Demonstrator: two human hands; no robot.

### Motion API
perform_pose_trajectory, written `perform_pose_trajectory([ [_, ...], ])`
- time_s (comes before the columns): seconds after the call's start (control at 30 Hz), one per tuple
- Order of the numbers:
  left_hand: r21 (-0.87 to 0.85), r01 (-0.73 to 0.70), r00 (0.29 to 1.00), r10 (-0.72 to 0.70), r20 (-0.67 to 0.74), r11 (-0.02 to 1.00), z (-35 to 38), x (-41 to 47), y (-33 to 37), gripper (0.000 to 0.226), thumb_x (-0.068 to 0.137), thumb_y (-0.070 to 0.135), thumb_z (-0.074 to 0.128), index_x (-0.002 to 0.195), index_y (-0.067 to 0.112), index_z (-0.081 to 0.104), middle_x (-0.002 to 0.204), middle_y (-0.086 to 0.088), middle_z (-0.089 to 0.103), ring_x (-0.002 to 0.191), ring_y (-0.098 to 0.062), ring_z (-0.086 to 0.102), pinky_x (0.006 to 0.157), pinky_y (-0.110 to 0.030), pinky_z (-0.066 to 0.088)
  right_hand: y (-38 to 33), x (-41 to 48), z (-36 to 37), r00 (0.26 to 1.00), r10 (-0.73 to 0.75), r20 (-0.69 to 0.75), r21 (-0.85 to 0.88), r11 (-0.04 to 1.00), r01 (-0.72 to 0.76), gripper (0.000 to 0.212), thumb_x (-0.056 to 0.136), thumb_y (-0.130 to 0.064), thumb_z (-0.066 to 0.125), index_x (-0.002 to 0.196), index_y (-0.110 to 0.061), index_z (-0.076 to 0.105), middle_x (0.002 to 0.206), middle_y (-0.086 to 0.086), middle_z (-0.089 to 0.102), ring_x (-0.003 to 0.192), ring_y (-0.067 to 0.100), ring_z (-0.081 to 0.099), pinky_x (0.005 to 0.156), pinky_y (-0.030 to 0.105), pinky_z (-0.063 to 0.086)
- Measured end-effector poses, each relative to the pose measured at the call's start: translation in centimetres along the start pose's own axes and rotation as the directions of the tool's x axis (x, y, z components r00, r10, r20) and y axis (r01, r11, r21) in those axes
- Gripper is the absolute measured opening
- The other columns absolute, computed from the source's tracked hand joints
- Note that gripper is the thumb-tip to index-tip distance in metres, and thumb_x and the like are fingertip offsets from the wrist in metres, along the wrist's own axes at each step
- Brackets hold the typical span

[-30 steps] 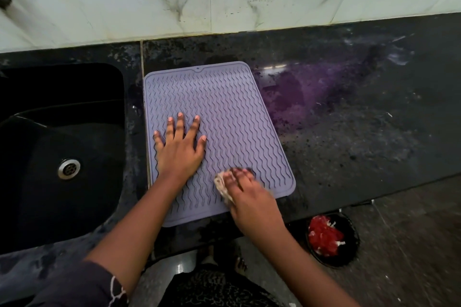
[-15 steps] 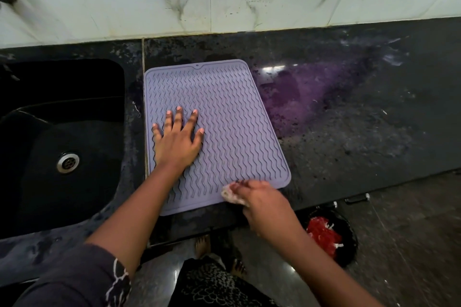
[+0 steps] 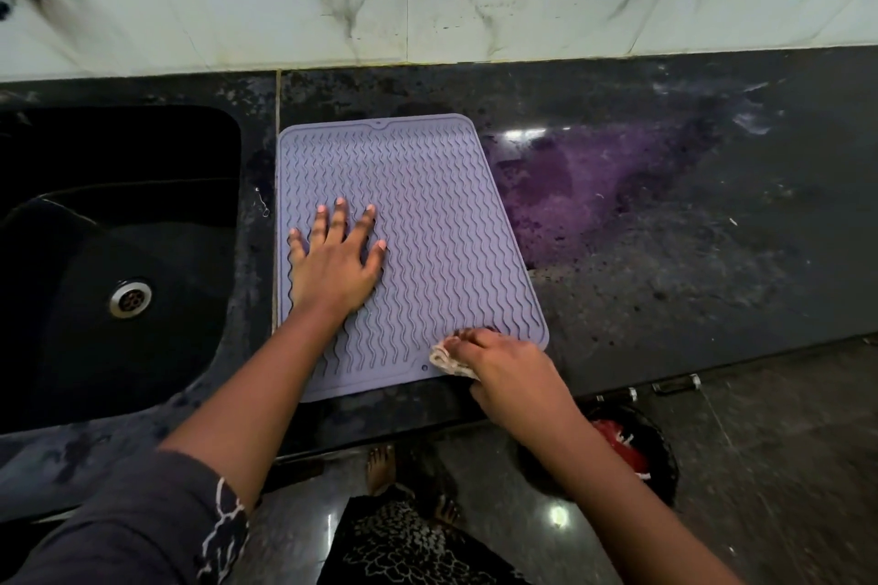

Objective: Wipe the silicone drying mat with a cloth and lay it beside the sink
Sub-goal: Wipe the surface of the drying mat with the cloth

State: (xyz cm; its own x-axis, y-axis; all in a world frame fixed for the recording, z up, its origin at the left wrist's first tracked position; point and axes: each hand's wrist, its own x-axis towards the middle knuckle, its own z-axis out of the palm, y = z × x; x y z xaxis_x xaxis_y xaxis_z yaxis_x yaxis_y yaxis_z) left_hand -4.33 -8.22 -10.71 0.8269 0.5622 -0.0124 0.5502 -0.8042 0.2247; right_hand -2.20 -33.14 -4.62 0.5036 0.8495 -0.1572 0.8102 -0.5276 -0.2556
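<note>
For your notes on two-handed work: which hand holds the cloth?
The right hand: its fingers curl round the pale cloth at the near right corner of the mat. The left hand lies flat, fingers spread.

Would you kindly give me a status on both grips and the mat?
Left grip flat on ridged lilac silicone mat. Right grip holds crumpled pale cloth at mat's near corner. Mat beside black sink.

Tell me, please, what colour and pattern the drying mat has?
Pale lavender-grey with raised wavy ridges, seen in the head view: drying mat.
</note>
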Motion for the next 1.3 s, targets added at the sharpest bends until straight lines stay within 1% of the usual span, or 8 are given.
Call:
perform_pose_trajectory([
  [0.17, -0.004, 0.001, 1.0, -0.001, 0.009, 1.0, -0.2, 0.0, 0.1, 0.058, 0.093, 0.059, 0.016, 0.148, 0.04, 0.008, 0.16, -0.001, 0.004, 0.146, -0.024, -0.002, 0.114, -0.053, -0.004, 0.5, 5.1, -2.1, 0.991, 0.067, -0.115, 0.139, 0.989, -0.051, 0.049, 0.085, -0.016, 0.059, 0.131, -0.027, 0.048, 0.128, 0.0, 0.054, 0.107, 0.023, 0.055, 0.09, 0.036, 0.045],
  [0.4, -0.005, 0.005, 1.0, -0.005, 0.003, 1.0, -0.1, 0.0, 0.0, 0.059, 0.093, 0.059, 0.016, 0.148, 0.041, 0.01, 0.16, 0.0, 0.005, 0.146, -0.023, -0.002, 0.114, -0.052, -0.004, -0.3, 5.8, 0.9, 0.984, 0.074, -0.16, -0.014, 0.997, -0.077, 0.048, 0.085, -0.008, 0.054, 0.13, -0.019, 0.043, 0.129, 0.009, 0.049, 0.114, 0.027, 0.051, 0.079, 0.042, 0.051],
  [0.67, -0.02, 0.006, 1.0, -0.007, -0.011, 1.0, 0.1, 0.1, 0.0, 0.058, 0.092, 0.059, 0.018, 0.147, 0.041, 0.012, 0.159, -0.001, 0.007, 0.146, -0.024, 0.0, 0.113, -0.052, -0.004, 0.2, 4.9, -1.1, 0.998, 0.044, -0.035, 0.08, 0.996, -0.041, 0.044, 0.086, -0.02, 0.054, 0.129, -0.027, 0.045, 0.12, 0.002, 0.053, 0.097, 0.028, 0.059, 0.079, 0.04, 0.047],
  [0.77, -0.025, 0.005, 1.0, -0.006, -0.02, 1.0, 0.0, 0.1, 0.0, 0.058, 0.092, 0.059, 0.018, 0.147, 0.041, 0.012, 0.159, 0.0, 0.007, 0.146, -0.023, 0.0, 0.114, -0.053, -0.003, -1.3, 6.6, -0.5, 0.985, 0.091, -0.147, 0.137, 0.988, -0.07, 0.05, 0.087, -0.013, 0.054, 0.135, -0.024, 0.042, 0.132, 0.004, 0.048, 0.114, 0.027, 0.051, 0.088, 0.039, 0.046],
  [0.93, -0.034, 0.011, 1.0, -0.011, -0.009, 0.999, -0.1, 0.0, 0.1, 0.058, 0.093, 0.059, 0.018, 0.147, 0.041, 0.014, 0.159, 0.0, 0.007, 0.146, -0.023, 0.0, 0.113, -0.052, -0.005, -2.9, 3.8, 2.1, 0.999, 0.045, -0.016, 0.003, 0.999, -0.045, 0.059, 0.092, -0.009, 0.044, 0.145, -0.021, 0.023, 0.153, 0.006, 0.026, 0.142, 0.029, 0.017, 0.108, 0.047, 0.028],
  [1.07, -0.037, 0.015, 1.0, -0.015, 0.002, 0.999, -0.2, 0.0, 0.1, 0.058, 0.093, 0.059, 0.018, 0.147, 0.041, 0.014, 0.16, -0.001, 0.007, 0.146, -0.023, -0.001, 0.114, -0.051, -0.004, -2.5, 0.4, 1.4, 0.995, -0.034, 0.088, 0.022, 0.999, 0.032, 0.056, 0.091, -0.007, 0.042, 0.144, -0.022, 0.03, 0.152, 0.006, 0.029, 0.14, 0.026, 0.024, 0.113, 0.038, 0.022],
  [1.2, -0.039, 0.008, 1.0, -0.008, -0.002, 0.999, -0.2, 0.0, 0.1, 0.058, 0.093, 0.058, 0.019, 0.147, 0.04, 0.015, 0.159, -0.001, 0.008, 0.146, -0.024, 0.0, 0.113, -0.052, -0.004, -2.1, 0.7, -0.4, 0.998, 0.015, 0.06, 0.026, 1.0, -0.016, 0.05, 0.088, -0.011, 0.048, 0.135, -0.027, 0.043, 0.136, 0.001, 0.049, 0.115, 0.025, 0.052, 0.095, 0.036, 0.045],
  [1.3, -0.043, 0.006, 1.0, -0.006, 0.0, 0.999, -0.1, 0.1, 0.0, 0.058, 0.092, 0.059, 0.018, 0.147, 0.04, 0.015, 0.159, -0.001, 0.009, 0.146, -0.024, 0.0, 0.114, -0.052, -0.003, -2.8, 0.1, 0.5, 0.99, 0.137, 0.024, 0.018, 0.99, -0.138, 0.05, 0.095, -0.014, 0.04, 0.142, -0.023, 0.029, 0.147, 0.005, 0.036, 0.133, 0.026, 0.035, 0.102, 0.037, 0.041],
])
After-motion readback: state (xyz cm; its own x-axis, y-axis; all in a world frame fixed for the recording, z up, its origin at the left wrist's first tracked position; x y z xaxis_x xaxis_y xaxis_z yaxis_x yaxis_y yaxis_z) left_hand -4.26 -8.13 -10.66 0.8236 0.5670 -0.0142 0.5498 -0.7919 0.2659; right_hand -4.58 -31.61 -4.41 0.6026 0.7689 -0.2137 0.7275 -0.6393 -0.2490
